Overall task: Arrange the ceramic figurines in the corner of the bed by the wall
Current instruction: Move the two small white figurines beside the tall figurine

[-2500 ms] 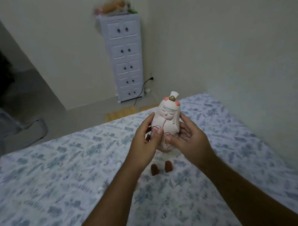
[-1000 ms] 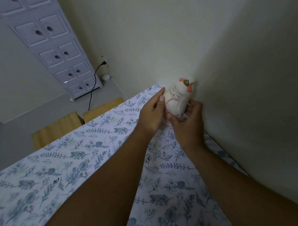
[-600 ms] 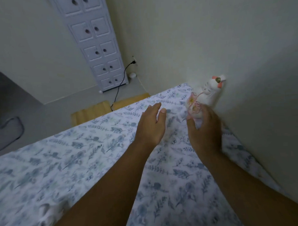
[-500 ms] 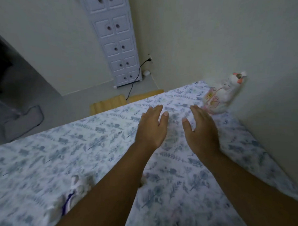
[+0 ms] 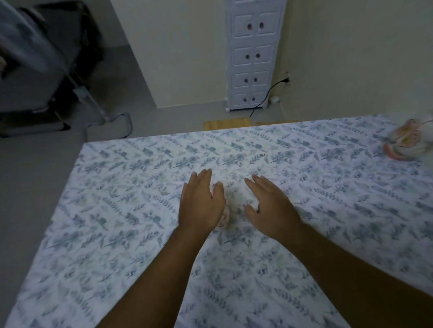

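A white and pink ceramic figurine (image 5: 406, 142) with a flower pattern stands at the far right of the bed (image 5: 129, 216), by the wall, partly cut off by the frame edge. A second pale figurine (image 5: 234, 200) lies on the floral sheet in the middle, blurred and hard to make out. My left hand (image 5: 202, 203) sits against its left side with fingers spread. My right hand (image 5: 268, 206) hovers at its right side, fingers apart. Neither hand has closed around it.
A tall white drawer tower (image 5: 253, 49) stands against the far wall with a black cable (image 5: 264, 96) plugged in beside it. A wooden mat (image 5: 226, 124) lies past the bed's far edge. Dark furniture (image 5: 35, 72) fills the left; grey floor borders the bed's left edge.
Both hands let go of the pink figurine at the wall and drew back left to the middle of the bed. They now flank a second pale figurine. My view swung left.
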The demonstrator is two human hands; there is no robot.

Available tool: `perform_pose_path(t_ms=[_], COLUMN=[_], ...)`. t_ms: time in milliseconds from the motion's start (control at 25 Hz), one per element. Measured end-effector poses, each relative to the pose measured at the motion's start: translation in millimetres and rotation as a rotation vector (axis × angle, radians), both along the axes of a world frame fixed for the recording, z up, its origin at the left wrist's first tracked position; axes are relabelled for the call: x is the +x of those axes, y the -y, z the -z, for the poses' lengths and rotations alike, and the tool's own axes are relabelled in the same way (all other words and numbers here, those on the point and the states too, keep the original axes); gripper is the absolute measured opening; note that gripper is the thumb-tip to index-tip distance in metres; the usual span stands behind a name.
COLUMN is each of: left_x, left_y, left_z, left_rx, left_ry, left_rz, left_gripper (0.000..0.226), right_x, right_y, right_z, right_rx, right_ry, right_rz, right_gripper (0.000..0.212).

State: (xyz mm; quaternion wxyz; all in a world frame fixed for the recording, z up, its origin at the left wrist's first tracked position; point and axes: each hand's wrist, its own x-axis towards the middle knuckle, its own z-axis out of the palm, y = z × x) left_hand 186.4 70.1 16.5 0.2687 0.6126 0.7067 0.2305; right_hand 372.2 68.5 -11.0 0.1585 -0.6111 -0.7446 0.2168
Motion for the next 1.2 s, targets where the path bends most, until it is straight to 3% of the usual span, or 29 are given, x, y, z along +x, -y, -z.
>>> perform_pose_path(t_ms=[160,280,560,760,1000,1200], left_x=[-45.1,-54.8,-68.0,-51.2,53.0,193.8], left_y=[23.6,33.2,35.2,21.7,-33.8,-83.8], left_z=[33.3,59.1,76.1,59.4,10.0,4.7], left_rx=[-0.181,-0.291,-0.063,0.054,0.257,0.216], left_ry=[0.02,-0.002,-0.038,0.02,0.271,0.329], left_rz=[-0.021,0.034,-0.02,0.013,0.199,0.46], left_gripper=[0.074,0.079,0.051,0.015,0.031,0.035], right_x=[-48.3,-72.6,-92.4,-70.1,29.1,193.2], right_y=[13.0,15.3,11.4,9.9,-14.7,-14.8], right_z=[16.8,32.7,50.0,42.3,-15.6,-25.3], right_rx=[-0.181,-0.26,-0.099,-0.139,0.016,0.065], right_ry=[0.03,0.012,0.0,-0.276,-0.427,-0.435], right_rz=[-0.144,-0.135,0.039,0.12,0.353,0.66], right_gripper=[0.093,0.095,0.066,0.069,0.071,0.07])
